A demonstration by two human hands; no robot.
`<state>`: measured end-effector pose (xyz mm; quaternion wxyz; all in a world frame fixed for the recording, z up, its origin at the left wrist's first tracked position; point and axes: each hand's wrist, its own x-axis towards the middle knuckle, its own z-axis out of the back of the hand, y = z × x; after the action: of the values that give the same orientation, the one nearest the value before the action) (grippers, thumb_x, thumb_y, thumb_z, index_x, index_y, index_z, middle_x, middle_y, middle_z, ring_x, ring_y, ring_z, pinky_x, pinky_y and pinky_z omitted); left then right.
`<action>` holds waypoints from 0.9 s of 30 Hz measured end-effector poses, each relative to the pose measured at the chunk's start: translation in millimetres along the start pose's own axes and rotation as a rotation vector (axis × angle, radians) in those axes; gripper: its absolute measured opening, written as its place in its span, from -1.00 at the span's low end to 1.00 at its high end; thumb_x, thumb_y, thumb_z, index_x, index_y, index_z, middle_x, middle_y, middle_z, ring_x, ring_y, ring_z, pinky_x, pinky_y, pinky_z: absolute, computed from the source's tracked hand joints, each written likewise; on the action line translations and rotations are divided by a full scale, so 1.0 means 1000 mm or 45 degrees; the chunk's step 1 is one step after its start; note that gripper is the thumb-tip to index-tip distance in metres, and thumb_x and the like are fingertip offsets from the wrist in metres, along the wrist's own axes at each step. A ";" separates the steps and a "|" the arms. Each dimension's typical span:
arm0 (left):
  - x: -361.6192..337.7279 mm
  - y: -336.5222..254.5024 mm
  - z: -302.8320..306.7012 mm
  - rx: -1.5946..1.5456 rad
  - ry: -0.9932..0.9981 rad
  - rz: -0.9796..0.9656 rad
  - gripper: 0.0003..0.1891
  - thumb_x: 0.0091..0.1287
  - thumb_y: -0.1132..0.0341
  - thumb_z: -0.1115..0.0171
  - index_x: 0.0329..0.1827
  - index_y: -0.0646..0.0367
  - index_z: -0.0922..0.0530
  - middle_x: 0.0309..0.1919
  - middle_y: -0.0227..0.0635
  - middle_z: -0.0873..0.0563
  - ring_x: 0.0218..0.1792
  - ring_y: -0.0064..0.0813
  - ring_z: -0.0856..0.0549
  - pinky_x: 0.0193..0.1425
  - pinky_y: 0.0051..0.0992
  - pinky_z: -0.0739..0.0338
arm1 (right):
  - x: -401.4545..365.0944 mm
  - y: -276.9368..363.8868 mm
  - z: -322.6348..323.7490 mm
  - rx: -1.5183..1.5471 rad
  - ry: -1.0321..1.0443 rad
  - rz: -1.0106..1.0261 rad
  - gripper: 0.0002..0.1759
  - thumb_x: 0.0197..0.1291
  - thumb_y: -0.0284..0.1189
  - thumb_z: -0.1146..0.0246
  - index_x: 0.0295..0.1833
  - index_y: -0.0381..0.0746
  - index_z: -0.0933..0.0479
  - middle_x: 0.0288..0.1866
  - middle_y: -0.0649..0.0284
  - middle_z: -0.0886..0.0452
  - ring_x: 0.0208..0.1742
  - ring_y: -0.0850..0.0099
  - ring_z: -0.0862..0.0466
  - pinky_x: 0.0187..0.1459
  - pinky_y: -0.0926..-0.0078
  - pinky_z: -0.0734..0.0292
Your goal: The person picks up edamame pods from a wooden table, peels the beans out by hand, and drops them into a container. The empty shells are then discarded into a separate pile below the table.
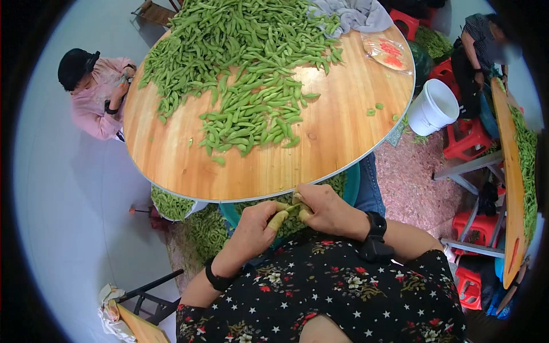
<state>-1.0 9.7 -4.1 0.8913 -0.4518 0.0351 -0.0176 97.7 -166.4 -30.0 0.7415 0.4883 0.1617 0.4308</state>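
Note:
Near the edge of the round wooden table (pixel 343 114), my left hand (pixel 251 228) and my right hand (pixel 327 206) meet over a teal basin (pixel 353 186). Between their fingertips is a green soybean pod (pixel 293 208), largely hidden by the fingers. Both hands are closed in a pinch, and their thumbs wear yellowish-green coverings. Below them, the basin holds more green pods or shells. A large heap of soybean pods (pixel 229 34) covers the far part of the table, with a smaller spread of pods (pixel 251 117) closer to me.
A person in pink (pixel 97 97) sits at the left. At the right are a white bucket (pixel 433 107), red stools (pixel 466 140), another person (pixel 480 46) and a second wooden table (pixel 506 188). A grey cloth (pixel 357 14) and a plastic packet (pixel 388 52) lie on my table.

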 end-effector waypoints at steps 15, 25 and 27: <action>-0.024 -0.017 0.006 -0.034 -0.166 -0.053 -0.89 0.28 0.40 -0.24 -0.24 0.26 -0.62 -0.46 -0.12 -0.66 -0.45 -0.20 -0.66 -0.35 -0.40 -0.50 | -0.014 -0.018 0.000 -0.141 -0.013 0.064 -0.89 0.08 -0.59 -0.17 -0.25 -0.32 -0.42 -0.38 -0.03 -0.50 -0.30 -0.03 -0.57 -0.28 0.21 -0.47; -0.007 -0.015 -0.001 0.095 -0.295 -0.256 -0.93 0.23 0.50 -0.22 -0.25 0.28 -0.60 -0.45 -0.14 -0.62 -0.42 -0.15 -0.64 -0.34 -0.39 -0.47 | -0.004 0.020 0.007 0.165 -0.047 0.042 -0.75 0.17 -0.40 -0.35 -0.19 -0.32 -0.46 -0.42 0.11 -0.55 -0.43 0.21 -0.57 -0.37 0.36 -0.46; -0.006 -0.017 0.003 0.061 -0.200 -0.257 -0.93 0.22 0.50 -0.23 -0.25 0.28 -0.60 -0.44 -0.13 -0.62 -0.41 -0.14 -0.64 -0.34 -0.39 -0.48 | -0.003 0.019 0.011 0.443 0.078 -0.150 -0.76 0.19 -0.39 -0.33 -0.19 -0.31 -0.46 -0.46 0.20 -0.54 -0.50 0.33 -0.54 -0.42 0.41 -0.44</action>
<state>-6.9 2.9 11.8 0.8955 -0.4316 -0.0808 -0.0726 94.1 -172.7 -8.7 0.6645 0.5855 0.2847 0.3668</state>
